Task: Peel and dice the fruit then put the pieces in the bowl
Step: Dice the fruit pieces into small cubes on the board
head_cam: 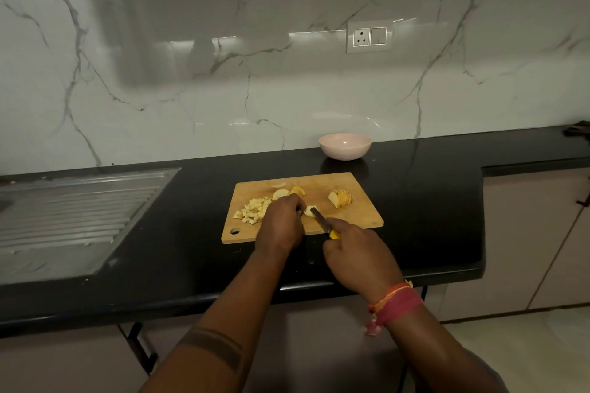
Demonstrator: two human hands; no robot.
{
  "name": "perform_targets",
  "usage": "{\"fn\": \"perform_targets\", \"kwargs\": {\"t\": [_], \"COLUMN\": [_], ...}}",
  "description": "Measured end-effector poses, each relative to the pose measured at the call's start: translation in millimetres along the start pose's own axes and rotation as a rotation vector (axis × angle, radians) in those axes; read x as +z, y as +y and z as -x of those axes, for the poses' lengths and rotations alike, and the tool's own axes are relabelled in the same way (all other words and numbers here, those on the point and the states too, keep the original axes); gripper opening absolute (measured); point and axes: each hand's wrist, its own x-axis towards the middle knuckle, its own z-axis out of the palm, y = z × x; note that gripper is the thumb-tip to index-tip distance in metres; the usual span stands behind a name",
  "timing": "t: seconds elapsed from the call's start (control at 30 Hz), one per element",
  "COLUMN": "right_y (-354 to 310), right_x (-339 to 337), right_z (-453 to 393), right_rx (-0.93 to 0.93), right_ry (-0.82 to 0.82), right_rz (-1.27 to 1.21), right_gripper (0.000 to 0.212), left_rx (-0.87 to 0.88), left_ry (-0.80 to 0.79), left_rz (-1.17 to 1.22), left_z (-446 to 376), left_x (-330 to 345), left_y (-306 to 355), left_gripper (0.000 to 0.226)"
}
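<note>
left hand point(281, 220) grip: fingers curled, pinching fruit piece point(308, 210) at cutting board point(360, 214) centre | right hand point(357, 257) grip: wrapped round yellow-handled knife point(323, 221), blade on that piece | diced pieces point(253, 209) on board's left | sliced wedge point(341, 198) on board's right | bowl point(345, 146) on bench point(431, 201) behind board

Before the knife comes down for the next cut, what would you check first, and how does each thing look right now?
1. Right hand grips the knife by its yellow handle: ok.
2. Left hand steadies the fruit piece under the blade: ok.
3. Left fingertips away from the edge: cannot tell, hidden.
4. Cutting board lies flat on the counter: ok.
5. Diced pile sits apart from the blade: ok.
6. Bowl upright behind the board: ok.
</note>
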Motion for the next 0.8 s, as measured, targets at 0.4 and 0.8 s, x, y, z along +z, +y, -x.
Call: {"fn": "perform_targets", "kwargs": {"t": [0.4, 0.8], "right_y": [8.8, 16.6], "right_x": [-2.0, -2.1], "right_z": [-19.4, -43.0], "right_rx": [0.081, 0.133], "right_ry": [0.045, -0.004], "right_rz": [0.028, 0.124], "right_gripper": [0.056, 0.053], "left_rx": [0.14, 0.205], "left_ry": [-0.046, -0.027], "left_rz": [-0.125, 0.03], "left_z": [-6.9, -6.6], "left_x": [18.9, 12.5], "left_y": [-0.7, -7.1], "left_gripper": [0.072, 0.041]}}
